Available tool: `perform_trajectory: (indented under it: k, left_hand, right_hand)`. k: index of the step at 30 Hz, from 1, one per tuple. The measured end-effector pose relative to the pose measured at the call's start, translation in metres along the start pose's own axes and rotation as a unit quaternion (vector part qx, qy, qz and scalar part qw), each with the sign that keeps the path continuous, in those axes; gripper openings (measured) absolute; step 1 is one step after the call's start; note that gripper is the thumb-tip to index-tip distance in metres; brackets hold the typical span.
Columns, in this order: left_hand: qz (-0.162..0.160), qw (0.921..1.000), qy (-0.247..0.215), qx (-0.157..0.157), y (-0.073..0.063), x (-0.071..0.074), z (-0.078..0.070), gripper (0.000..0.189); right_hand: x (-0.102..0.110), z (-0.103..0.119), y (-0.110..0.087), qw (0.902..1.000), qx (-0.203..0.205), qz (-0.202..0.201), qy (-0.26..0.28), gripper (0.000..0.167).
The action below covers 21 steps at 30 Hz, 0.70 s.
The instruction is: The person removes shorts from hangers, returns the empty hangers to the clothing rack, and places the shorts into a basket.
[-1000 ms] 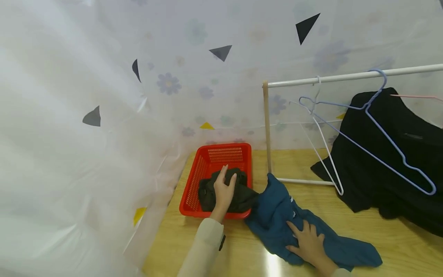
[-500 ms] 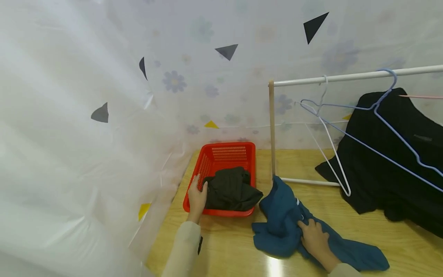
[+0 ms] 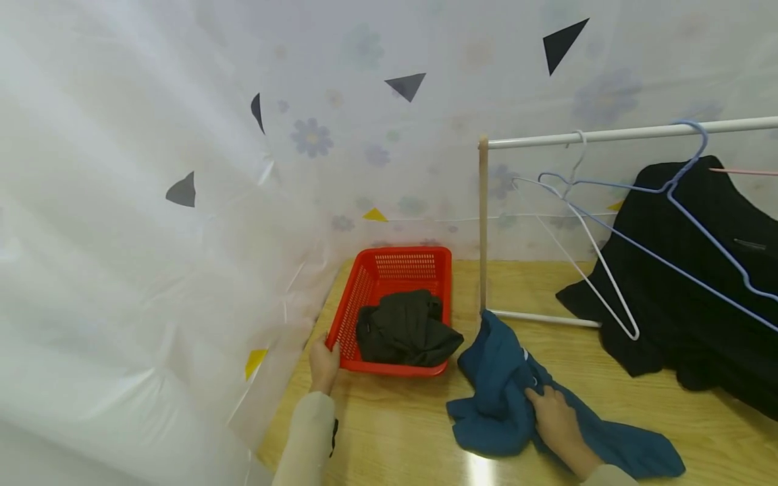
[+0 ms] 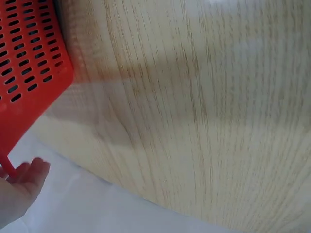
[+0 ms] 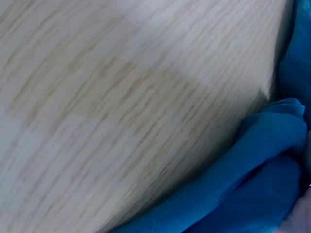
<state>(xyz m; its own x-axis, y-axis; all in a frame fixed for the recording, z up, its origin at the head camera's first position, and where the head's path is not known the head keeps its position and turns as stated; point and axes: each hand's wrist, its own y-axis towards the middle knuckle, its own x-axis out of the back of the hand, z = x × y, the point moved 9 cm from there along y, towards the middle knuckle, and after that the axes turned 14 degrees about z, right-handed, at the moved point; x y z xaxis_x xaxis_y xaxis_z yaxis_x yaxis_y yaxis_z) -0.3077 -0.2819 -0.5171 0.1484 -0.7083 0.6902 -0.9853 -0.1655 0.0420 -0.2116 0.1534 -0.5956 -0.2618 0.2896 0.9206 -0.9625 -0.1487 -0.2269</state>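
At the near left corner of a red plastic basket (image 3: 350, 331), my left hand (image 3: 324, 364) grips the rim. The left wrist view shows its fingertips (image 4: 36, 170) curled at the rim, beside the slotted wall. Bunched inside the basket lies a dark olive garment (image 3: 404, 331), one end draped over the near right corner. My right hand (image 3: 555, 420) holds a crumpled blue garment (image 3: 498, 412) on the table, fingers bent into the cloth. Folds of that blue cloth (image 5: 262, 160) fill the lower right of the right wrist view, where the hand is mostly cut off.
A clothes rack (image 3: 483, 223) stands at right, carrying a white hanger (image 3: 598, 256) and a blue hanger (image 3: 644, 250). Black clothing (image 3: 675, 290) spreads over the right side of the wooden table (image 3: 395, 425). A plastic-covered wall (image 3: 152, 283) borders the left side.
My left hand has left the olive garment and moved left and down to the basket's near corner. The right hand's fingers have drawn together on the blue garment, whose left part has shifted.
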Motion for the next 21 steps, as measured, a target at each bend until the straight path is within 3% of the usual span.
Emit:
perform_trajectory:
  k: [2,3,6,7,9,10,11,12,15,17,19,21]
  left_hand:
    - [-0.025,0.9992,-0.002,-0.03,0.016,-0.01,0.032,0.036]
    - [-0.027,0.9987,-0.007,-0.044,0.019,-0.009,0.037,0.035]
    - [-0.03,0.9967,-0.037,-0.066,0.047,-0.027,0.092,0.035]
    - [-0.035,0.9959,-0.045,-0.071,0.055,-0.032,0.105,0.034]
    - [-0.007,0.9943,-0.084,-0.064,0.062,-0.037,0.118,0.036]
    - [-0.011,0.9945,-0.089,-0.054,0.073,-0.047,0.139,0.035]
    - [-0.018,0.994,-0.089,-0.061,0.079,-0.051,0.15,0.034]
    - [-0.024,0.9939,-0.088,-0.063,0.086,-0.056,0.162,0.033]
    - [-0.007,0.9967,-0.079,-0.017,0.111,-0.074,0.204,0.034]
    - [-0.015,0.9964,-0.081,-0.017,0.126,-0.084,0.23,0.033]
    - [-0.005,0.996,-0.089,-0.004,0.135,-0.09,0.245,0.033]
    - [-0.002,0.9958,-0.091,-0.002,0.136,-0.09,0.248,0.033]
  right_hand:
    - [0.002,-0.002,-0.001,1.0,0.004,-0.001,0.008,0.036]
    - [0.002,-0.002,-0.002,0.9999,0.004,0.003,0.013,0.036]
    - [0.004,-0.006,-0.004,0.9995,0.003,0.011,0.029,0.035]
    - [0.006,-0.007,-0.005,0.9993,0.004,0.01,0.036,0.034]
    - [0.01,-0.011,-0.007,0.9985,0.007,0.006,0.053,0.033]
    - [0.014,-0.012,-0.009,0.9979,0.01,-0.002,0.063,0.032]
    - [0.019,-0.014,-0.011,0.9972,0.011,-0.007,0.074,0.031]
    - [0.024,-0.015,-0.013,0.9962,0.013,-0.017,0.085,0.03]
    - [0.044,-0.019,-0.022,0.9914,0.018,-0.058,0.116,0.027]
    - [0.059,-0.021,-0.029,0.9851,0.028,-0.1,0.137,0.027]
    - [0.075,-0.02,-0.037,0.9753,0.046,-0.151,0.154,0.027]
    - [0.09,-0.019,-0.045,0.964,0.064,-0.198,0.165,0.027]
